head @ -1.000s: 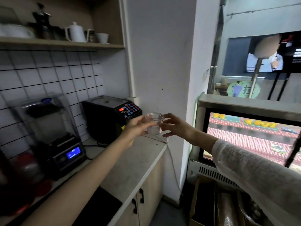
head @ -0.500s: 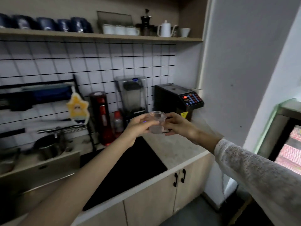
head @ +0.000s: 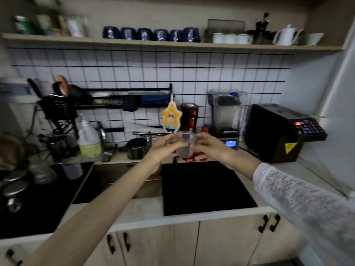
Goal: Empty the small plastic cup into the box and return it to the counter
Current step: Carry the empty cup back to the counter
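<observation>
A small clear plastic cup (head: pixel 185 144) is held upright in the air above the pale counter (head: pixel 146 208), over the back edge of a black mat (head: pixel 203 187). My left hand (head: pixel 163 148) grips the cup from the left side. My right hand (head: pixel 209 146) grips it from the right, fingers wrapped around its wall. Whether anything is inside the cup cannot be told. No box is in view.
Behind the cup stand a steel pot (head: pixel 137 148), a red appliance (head: pixel 189 118), a blender (head: pixel 226 116) and a black keypad machine (head: pixel 282 131). A sink (head: pixel 119 175) lies left of the mat, with a soap bottle (head: pixel 89 139) and utensil rack (head: pixel 57 110) beyond. A shelf (head: pixel 172 43) of mugs runs overhead.
My view has swung left from the display case and corner to face the counter and tiled wall. Both hands have kept hold of the cup, carrying it leftward over the mat.
</observation>
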Motion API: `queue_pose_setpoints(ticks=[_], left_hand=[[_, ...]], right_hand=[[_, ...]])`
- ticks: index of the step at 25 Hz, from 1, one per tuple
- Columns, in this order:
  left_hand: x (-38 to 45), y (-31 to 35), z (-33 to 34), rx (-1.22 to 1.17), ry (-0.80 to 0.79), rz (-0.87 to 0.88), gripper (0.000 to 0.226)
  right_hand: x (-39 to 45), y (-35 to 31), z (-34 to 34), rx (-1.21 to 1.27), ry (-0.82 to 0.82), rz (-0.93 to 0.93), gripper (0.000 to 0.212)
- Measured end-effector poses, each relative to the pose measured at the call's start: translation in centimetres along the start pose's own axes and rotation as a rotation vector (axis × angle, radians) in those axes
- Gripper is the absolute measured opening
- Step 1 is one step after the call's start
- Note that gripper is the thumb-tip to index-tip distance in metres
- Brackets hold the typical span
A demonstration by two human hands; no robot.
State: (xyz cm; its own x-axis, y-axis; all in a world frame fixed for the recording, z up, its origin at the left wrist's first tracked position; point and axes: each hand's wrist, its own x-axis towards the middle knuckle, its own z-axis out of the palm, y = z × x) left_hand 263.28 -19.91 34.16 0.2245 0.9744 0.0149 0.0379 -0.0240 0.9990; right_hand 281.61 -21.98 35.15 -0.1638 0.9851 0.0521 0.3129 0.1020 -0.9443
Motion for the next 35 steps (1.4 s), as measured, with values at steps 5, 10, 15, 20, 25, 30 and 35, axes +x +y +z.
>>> queue_pose_setpoints(ticks=[5,10,15,20,25,30,35], left_hand=[[-4.0,-0.6,-11.3,0.083,0.155,0.043,0.030],[-9.7,-0.8,-22.9,0.112,0.308,0.036,0.039],[-16.6,-1.2,-33.8,0.101,0.516,0.001,0.041],[-24.0,-1.5,-41.8,0.073,0.701,-0.005,0.046],[-29.6,-2.9,-49.3,0.072,0.885,-0.023,0.043],[-33.9,-3.9,-55.9,0.074,1.108,-0.059,0.043],[-37.2,-4.0,-61.4,0.108,1.291,-0.077,0.045]], right_hand=[[3.7,-3.0,10.8,-0.003,-0.123,-0.045,0.020],[6.1,-6.9,23.1,0.020,-0.265,-0.099,0.020],[6.7,-11.7,35.5,0.013,-0.464,-0.139,0.033],[6.1,-16.1,46.2,0.001,-0.644,-0.204,0.041],[6.7,-18.9,56.1,0.002,-0.817,-0.273,0.039],[8.2,-20.9,66.2,0.012,-1.002,-0.373,0.036],[9.6,-23.8,74.7,0.044,-1.188,-0.408,0.036]])
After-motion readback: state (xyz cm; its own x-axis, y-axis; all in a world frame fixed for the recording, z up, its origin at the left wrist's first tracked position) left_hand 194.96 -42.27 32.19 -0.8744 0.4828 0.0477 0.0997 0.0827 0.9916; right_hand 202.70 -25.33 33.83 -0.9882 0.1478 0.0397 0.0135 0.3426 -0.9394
